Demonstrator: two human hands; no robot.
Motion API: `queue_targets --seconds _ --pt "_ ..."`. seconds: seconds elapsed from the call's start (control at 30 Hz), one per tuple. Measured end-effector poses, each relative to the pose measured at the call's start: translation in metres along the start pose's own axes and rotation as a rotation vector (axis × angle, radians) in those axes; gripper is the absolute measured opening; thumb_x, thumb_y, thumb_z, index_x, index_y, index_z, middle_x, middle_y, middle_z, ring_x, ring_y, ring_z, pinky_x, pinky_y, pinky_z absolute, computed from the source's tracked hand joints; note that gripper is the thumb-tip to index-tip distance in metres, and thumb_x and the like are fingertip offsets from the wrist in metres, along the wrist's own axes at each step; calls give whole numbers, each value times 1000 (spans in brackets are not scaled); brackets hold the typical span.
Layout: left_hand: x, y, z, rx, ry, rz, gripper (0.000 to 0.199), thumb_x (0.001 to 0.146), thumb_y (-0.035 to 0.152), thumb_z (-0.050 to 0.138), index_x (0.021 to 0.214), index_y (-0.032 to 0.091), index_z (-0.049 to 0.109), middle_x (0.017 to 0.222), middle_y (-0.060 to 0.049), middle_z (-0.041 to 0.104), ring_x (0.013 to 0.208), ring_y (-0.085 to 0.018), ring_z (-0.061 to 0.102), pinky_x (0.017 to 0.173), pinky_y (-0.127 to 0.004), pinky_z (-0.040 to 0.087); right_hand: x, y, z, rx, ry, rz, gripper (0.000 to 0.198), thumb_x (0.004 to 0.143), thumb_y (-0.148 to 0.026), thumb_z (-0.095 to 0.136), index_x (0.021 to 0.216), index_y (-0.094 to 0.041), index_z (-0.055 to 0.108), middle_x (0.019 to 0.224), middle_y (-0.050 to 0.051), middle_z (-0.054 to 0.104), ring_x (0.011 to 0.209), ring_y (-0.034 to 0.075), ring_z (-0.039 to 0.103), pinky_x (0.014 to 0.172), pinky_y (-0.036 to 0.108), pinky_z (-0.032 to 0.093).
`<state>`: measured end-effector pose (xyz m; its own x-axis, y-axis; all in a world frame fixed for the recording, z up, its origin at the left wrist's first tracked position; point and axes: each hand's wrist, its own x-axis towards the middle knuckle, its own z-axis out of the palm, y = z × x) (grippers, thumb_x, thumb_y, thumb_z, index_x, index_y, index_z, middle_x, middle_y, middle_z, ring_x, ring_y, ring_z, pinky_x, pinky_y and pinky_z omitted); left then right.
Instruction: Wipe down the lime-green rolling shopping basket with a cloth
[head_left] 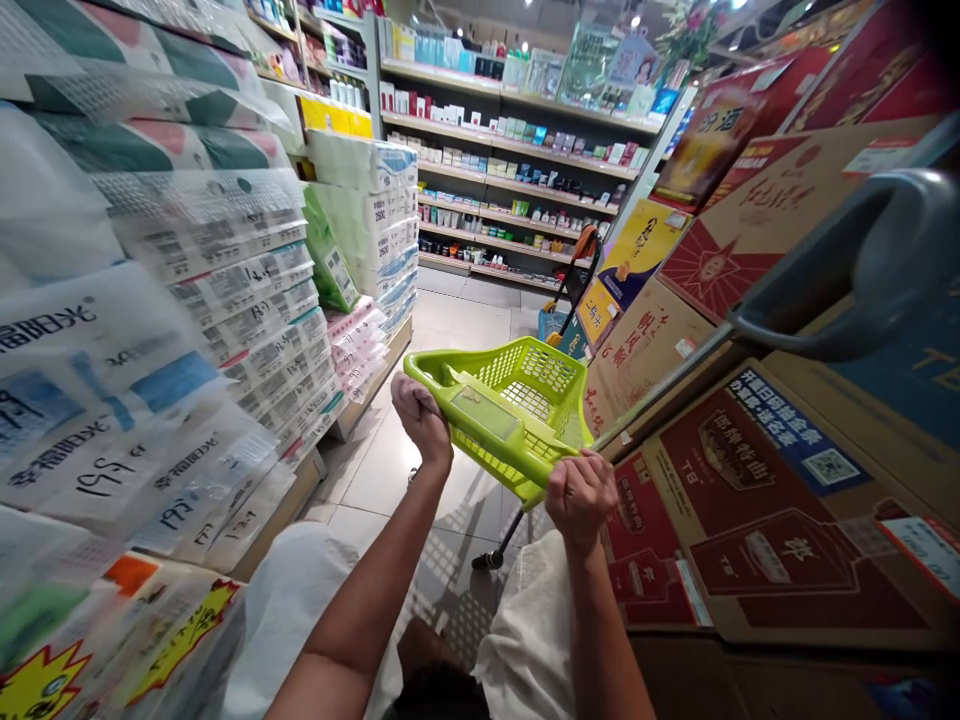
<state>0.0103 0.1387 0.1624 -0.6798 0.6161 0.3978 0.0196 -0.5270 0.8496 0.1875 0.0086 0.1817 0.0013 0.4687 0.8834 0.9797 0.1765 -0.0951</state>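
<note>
Left hand point(426, 418) and right hand point(583, 497) clamp the near edge of a green cart point(491, 418) — one at each end, its body just beyond them. The cart stands between stacked packs point(251, 285) and boxes point(757, 510).

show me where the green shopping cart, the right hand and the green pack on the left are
Green shopping cart point(486, 420): head view, on the panel beside its handle.
Right hand point(582, 498): head view, on the back of the hand.
Green pack point(328, 248): head view, on its front face.
</note>
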Motion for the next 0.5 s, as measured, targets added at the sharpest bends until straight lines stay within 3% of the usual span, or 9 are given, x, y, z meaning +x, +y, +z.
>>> queue_targets --seconds 0.07,0.13,0.23,0.33,0.5 --pt "-6 4 -7 82 -75 89 35 98 26 49 132 20 54 122 -11 63 122 -23 61 109 -38 47 -3 12 -6 12 -4 31 33 96 -17 46 66 -23 57 68 0 68 71 16 60 99 38 47" --pt "-21 10 -18 181 -240 274 44 97 25 50 142 20 51 139 -15 60 139 -27 52 117 -44 41 -5 18 -12 -31 -43 62 32 97 -18 46 68 -23 59 71 -1 70 74 17 61 106 43 42" --pt "-19 18 -32 319 -478 532 42 96 30 53 136 18 57 136 -16 64 139 -32 53 120 -51 38 -1 14 -17 -150 -88 97 24 98 -20 50 79 -22 64 87 2 76 83 19 64 112 47 35" --pt "21 32 -29 579 -668 529 27 92 36 56 111 19 67 110 -14 72 119 -33 64 113 -51 42 8 -1 -13 -167 -141 84 18 100 -25 51 97 -21 68 101 4 77 92 20 65 113 45 33" --pt "82 62 6 940 -1244 432 19 87 40 56 84 23 65 86 -7 74 93 -27 68 93 -38 48 24 -14 7 -175 -242 195 28 104 -29 40 95 -19 65 93 7 72 86 21 61 90 35 39"
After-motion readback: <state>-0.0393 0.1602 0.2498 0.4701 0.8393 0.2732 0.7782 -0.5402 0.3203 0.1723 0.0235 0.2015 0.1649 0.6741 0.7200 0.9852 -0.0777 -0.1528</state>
